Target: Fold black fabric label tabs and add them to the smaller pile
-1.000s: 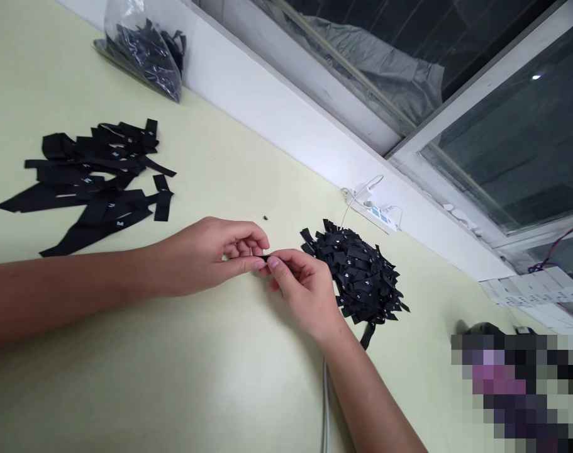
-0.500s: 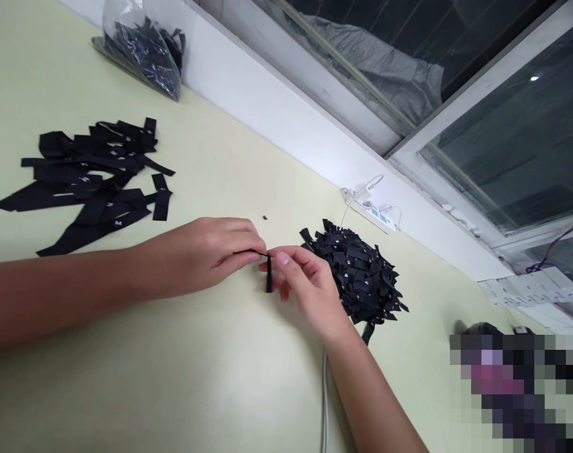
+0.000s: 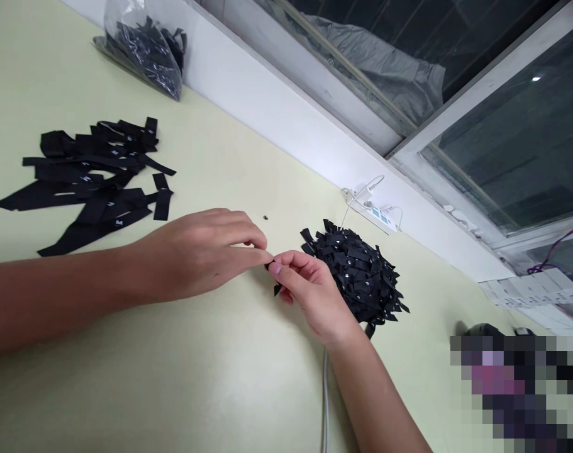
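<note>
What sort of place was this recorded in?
Probably a small workshop, though nothing in view confirms it: a long table under windows holds a heap of black strips, a looser pile with white marks, and a plastic bag of black pieces.

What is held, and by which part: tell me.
The right hand pinches a black strip by its upper part, one tip showing below; whether the left hand grips it is unclear.

Pale green table supports: clear plastic bag, loose spread of black strips, dense strip pile, grey cable, dark speck.
</note>
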Demonstrator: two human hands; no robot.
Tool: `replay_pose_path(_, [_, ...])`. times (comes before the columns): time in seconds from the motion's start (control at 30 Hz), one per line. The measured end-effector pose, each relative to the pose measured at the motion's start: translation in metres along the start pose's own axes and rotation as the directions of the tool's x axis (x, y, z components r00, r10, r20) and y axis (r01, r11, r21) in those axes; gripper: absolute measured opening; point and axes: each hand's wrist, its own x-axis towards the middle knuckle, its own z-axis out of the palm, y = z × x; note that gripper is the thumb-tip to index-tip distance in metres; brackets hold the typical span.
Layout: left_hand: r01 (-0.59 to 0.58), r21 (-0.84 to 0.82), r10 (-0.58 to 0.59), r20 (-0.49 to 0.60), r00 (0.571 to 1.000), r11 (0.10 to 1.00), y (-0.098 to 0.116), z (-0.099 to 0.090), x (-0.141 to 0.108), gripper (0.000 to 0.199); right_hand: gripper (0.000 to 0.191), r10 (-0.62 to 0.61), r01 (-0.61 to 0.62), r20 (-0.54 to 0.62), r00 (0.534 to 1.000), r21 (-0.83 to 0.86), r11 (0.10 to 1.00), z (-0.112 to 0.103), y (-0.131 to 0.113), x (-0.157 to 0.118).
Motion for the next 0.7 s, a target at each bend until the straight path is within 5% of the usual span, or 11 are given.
replay_pose_path(0.27, [-0.059,0.003,0.059,-0.007,0.998,0.998,-0.0008,-0.0004,0.0011,0.028,0.017,-0.122,0.112,-0.071,0.99,-0.127,0.986,0.0018,0.0013,-0.001])
replay_pose_path(0.7, [-0.047,0.092,0.049,-0.029,0.998,0.995,-0.0022,-0.0008,0.003,0.02,0.014,0.049,-0.052,0.043,0.998,0.078,0.996,0.0028,0.0002,-0.0021])
